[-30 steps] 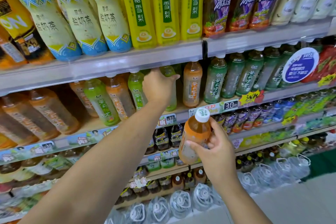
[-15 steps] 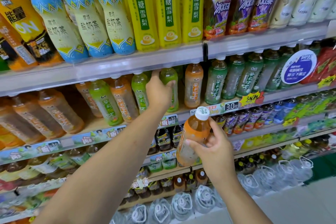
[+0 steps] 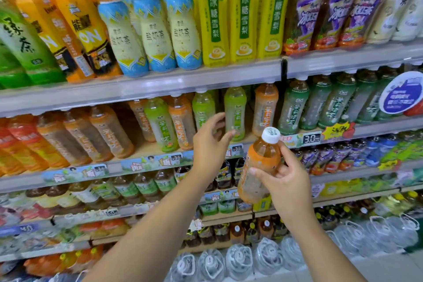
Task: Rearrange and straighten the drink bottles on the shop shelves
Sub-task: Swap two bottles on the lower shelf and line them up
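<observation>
Right hand (image 3: 283, 181) grips an orange tea bottle (image 3: 259, 167) around its middle, fingers wrapped on the body, thumb across the front. Bottle tilts, white cap (image 3: 270, 134) up and to the right, base down-left. It is off the shelf, in the air in front of the shelf edge (image 3: 142, 163).

Left hand (image 3: 209, 144) is open, fingers spread and slightly curled, holding nothing. It sits just left of the held bottle, up at the middle shelf. Its fingertips (image 3: 232, 132) are at the lower part of a green tea bottle (image 3: 235, 113) standing upright there; contact or a small gap, cannot tell.

Just right of that green bottle, above the right hand, stands an orange bottle (image 3: 265, 109). Left of the left hand, more green and orange bottles lean at mixed angles, one green bottle (image 3: 160, 125) tilted. Further right of the right hand is a row of dark green bottles (image 3: 293, 107). A 3.0 price tag (image 3: 311, 138) sits on the shelf edge just right of the white cap.
</observation>
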The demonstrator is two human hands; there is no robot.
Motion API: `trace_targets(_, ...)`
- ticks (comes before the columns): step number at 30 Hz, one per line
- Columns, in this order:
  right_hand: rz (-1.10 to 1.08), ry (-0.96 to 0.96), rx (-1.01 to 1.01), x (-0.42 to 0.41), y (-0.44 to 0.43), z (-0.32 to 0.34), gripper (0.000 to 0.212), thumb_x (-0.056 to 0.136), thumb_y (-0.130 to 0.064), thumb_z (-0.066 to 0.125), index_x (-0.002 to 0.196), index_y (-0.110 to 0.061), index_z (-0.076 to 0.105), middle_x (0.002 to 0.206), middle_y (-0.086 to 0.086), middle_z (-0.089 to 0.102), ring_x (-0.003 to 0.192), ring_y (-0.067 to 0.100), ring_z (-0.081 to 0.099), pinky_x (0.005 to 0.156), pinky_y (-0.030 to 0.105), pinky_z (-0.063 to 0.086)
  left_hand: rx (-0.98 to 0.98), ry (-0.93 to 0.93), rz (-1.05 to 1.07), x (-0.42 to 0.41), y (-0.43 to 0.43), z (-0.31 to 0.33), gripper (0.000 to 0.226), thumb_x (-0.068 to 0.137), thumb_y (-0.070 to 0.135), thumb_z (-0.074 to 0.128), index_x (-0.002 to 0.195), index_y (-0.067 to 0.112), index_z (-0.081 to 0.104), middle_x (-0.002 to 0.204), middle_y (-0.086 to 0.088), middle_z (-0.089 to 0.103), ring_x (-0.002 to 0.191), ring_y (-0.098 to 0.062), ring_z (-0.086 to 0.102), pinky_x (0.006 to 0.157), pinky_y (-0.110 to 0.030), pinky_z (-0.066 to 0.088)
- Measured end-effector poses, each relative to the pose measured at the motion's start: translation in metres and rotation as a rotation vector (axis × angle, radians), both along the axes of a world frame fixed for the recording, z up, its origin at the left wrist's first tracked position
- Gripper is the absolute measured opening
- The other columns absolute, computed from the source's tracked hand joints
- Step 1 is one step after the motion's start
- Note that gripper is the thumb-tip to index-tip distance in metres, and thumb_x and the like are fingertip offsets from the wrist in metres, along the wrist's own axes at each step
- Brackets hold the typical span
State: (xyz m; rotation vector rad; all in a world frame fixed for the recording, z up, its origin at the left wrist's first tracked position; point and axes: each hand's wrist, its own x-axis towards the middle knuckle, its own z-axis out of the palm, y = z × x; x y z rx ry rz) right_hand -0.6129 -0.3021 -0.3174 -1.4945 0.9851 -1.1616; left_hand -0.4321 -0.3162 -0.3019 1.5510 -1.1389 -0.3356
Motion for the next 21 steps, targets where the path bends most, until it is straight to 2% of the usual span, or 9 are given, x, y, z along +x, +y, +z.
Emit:
trace_targets(2, 0.024, -0.001, -0.027, 0.012, 0.005, 0.003, 0.074, 0.072, -0.010, 0.085, 0.125, -0.051, 0.054, 0.118, -0.009, 0.071, 0.103, 0.002, 0.069, 0.088, 0.023, 0.055, 0.028, 0.067, -0.021, 0.013, 0.044, -0.013, 0.037, 0.085, 0.023, 0.072, 0.119, 0.032, 0.061, 0.114, 0.017, 0.066, 0.101, 0.001, 0.064, 0.081, -0.019, 0.053)
trace_targets(4, 0.073, 0.015, -0.054, 0.034, 0.012, 0.008, 0.078, 0.072, -0.011, 0.085, 0.111, -0.069, 0.052, 0.117, -0.014, 0.071, 0.103, 0.000, 0.069, 0.087, 0.020, 0.055, 0.085, 0.129, -0.013, 0.031, 0.093, -0.025, 0.030, 0.085, 0.023, 0.072, 0.110, 0.039, 0.064, 0.104, 0.017, 0.070, 0.096, -0.002, 0.067, 0.079, -0.022, 0.054)
trace_targets(7, 0.170, 0.040, -0.074, 0.079, 0.025, 0.012, 0.077, 0.071, -0.016, 0.085, 0.107, -0.074, 0.049, 0.118, -0.011, 0.071, 0.104, 0.001, 0.068, 0.087, 0.021, 0.056, 0.182, 0.161, 0.047, 0.057, 0.153, -0.033, 0.033, 0.082, 0.023, 0.075, 0.101, 0.049, 0.065, 0.100, 0.014, 0.073, 0.092, 0.001, 0.068, 0.077, -0.018, 0.054)
trace_targets(9, 0.229, 0.051, -0.072, 0.117, 0.036, 0.014, 0.078, 0.071, -0.019, 0.086, 0.107, -0.076, 0.047, 0.121, -0.009, 0.070, 0.105, 0.004, 0.068, 0.088, 0.028, 0.057, 0.217, 0.198, 0.101, 0.075, 0.177, -0.033, 0.038, 0.077, 0.025, 0.080, 0.106, 0.046, 0.065, 0.104, 0.016, 0.073, 0.092, 0.004, 0.067, 0.078, -0.016, 0.053)
trace_targets(12, 0.263, 0.077, -0.077, 0.176, 0.054, 0.016, 0.078, 0.068, -0.021, 0.087, 0.114, -0.070, 0.049, 0.125, -0.010, 0.067, 0.108, 0.003, 0.066, 0.092, 0.035, 0.056, 0.209, 0.145, 0.187, 0.104, 0.187, -0.027, 0.054, 0.070, 0.029, 0.085, 0.120, 0.034, 0.063, 0.108, 0.021, 0.068, 0.095, 0.007, 0.063, 0.081, -0.013, 0.051)
trace_targets(15, 0.250, 0.117, -0.123, 0.231, 0.065, 0.017, 0.082, 0.065, -0.023, 0.087, 0.136, -0.044, 0.051, 0.123, -0.010, 0.065, 0.111, 0.006, 0.063, 0.095, 0.034, 0.053, 0.164, 0.077, 0.311, 0.133, 0.175, -0.021, 0.060, 0.066, 0.029, 0.084, 0.122, 0.029, 0.062, 0.104, 0.018, 0.068, 0.092, 0.004, 0.062, 0.080, -0.016, 0.050)
trace_targets(17, 0.259, 0.082, -0.085, 0.260, 0.064, 0.017, 0.084, 0.067, -0.018, 0.086, 0.140, -0.034, 0.049, 0.115, -0.018, 0.067, 0.102, -0.002, 0.066, 0.089, 0.026, 0.055, 0.159, 0.058, 0.393, 0.151, 0.162, -0.021, 0.059, 0.066, 0.031, 0.082, 0.121, 0.028, 0.060, 0.106, 0.015, 0.068, 0.090, -0.001, 0.062, 0.073, -0.014, 0.046)
trace_targets(19, 0.251, 0.062, -0.068, 0.281, 0.058, 0.017, 0.082, 0.069, -0.013, 0.085, 0.141, -0.032, 0.049, 0.107, -0.030, 0.066, 0.093, -0.011, 0.067, 0.080, 0.015, 0.054, 0.153, 0.020, 0.432, 0.167, 0.150, -0.022, 0.057, 0.069, 0.031, 0.079, 0.122, 0.027, 0.058, 0.111, 0.013, 0.065, 0.094, -0.005, 0.061, 0.069, -0.008, 0.040)
trace_targets(21, 0.216, 0.065, -0.063, 0.296, 0.052, 0.017, 0.077, 0.071, -0.014, 0.084, 0.139, -0.029, 0.051, 0.102, -0.032, 0.068, 0.091, -0.013, 0.066, 0.077, 0.012, 0.053, 0.141, -0.004, 0.428, 0.180, 0.138, -0.023, 0.057, 0.073, 0.029, 0.075, 0.127, 0.026, 0.055, 0.119, 0.011, 0.064, 0.103, -0.008, 0.060, 0.077, -0.013, 0.044)
